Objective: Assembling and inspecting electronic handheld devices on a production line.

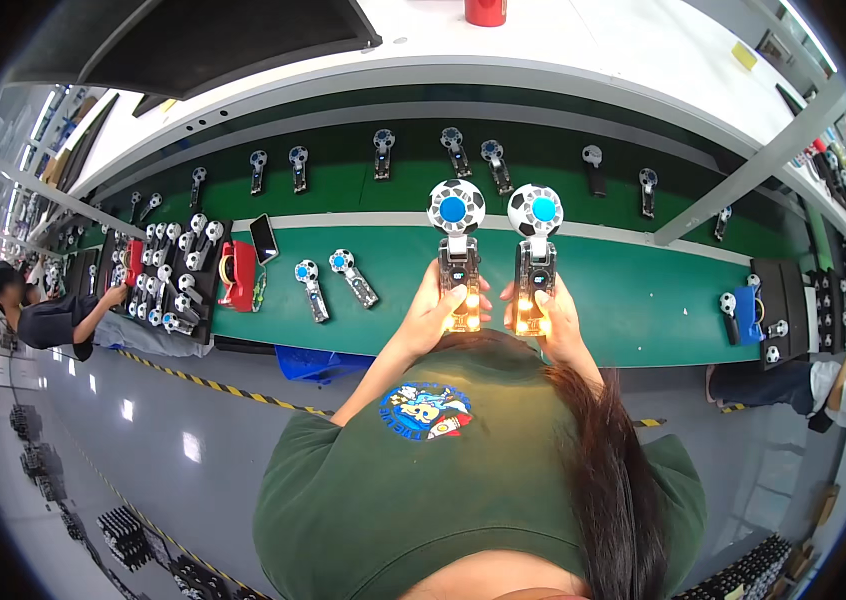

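Note:
My left hand is closed around the handle of a small handheld fan, its round head patterned like a football with a blue centre. A matching fan stands upright in my right hand. Both handles glow orange near the bottom, and my thumbs lie on their fronts. The two fans are side by side, apart, over the green table. Left of my hands, two more fans, one nearer and one beside it, lie on the table.
Behind the table, several fans lie along a dark green conveyor belt. At left are a red tape dispenser, a phone and a tray full of fans. A blue item sits at right. Co-workers flank me.

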Available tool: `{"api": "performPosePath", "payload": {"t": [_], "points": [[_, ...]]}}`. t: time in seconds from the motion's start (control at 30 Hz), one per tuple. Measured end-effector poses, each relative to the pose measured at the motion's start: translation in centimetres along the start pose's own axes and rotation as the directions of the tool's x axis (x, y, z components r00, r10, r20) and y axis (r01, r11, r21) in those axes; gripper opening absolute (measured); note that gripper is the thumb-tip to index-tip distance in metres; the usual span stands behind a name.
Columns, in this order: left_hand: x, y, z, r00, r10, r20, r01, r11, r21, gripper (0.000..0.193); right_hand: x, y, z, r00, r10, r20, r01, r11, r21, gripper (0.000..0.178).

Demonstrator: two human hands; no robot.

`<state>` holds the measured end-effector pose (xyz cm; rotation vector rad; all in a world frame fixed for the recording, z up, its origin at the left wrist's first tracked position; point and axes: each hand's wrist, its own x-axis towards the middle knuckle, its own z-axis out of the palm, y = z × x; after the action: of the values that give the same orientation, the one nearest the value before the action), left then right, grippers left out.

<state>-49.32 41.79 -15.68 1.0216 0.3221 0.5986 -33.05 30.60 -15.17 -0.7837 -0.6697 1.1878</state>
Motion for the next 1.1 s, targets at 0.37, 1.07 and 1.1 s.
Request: {"api": "performPosePath", "payload": {"t": [0.37,1.07,1.1], "points": [[-0.4,0.6,0.5,0.993,-0.089,0.082,0.089,0.996,-0.001,0.042,-1.9,0.3,1.3,0.996,-0.046,-0.082,0.040,0.996,-0.075,0.041],[-1.3,-0.4,0.6,0.983,0.036,0.182,-0.061,0.989,0.133,0.052,-3.0,1.1,0.2,0.995,-0.068,0.070,0.076,0.990,-0.119,0.052],[-1.4,-0.5,0.7,0.984,0.046,0.175,-0.071,0.988,0.137,0.052,-3.0,1.1,0.1,0.994,-0.075,0.076,0.084,0.990,-0.113,0.052]]}}
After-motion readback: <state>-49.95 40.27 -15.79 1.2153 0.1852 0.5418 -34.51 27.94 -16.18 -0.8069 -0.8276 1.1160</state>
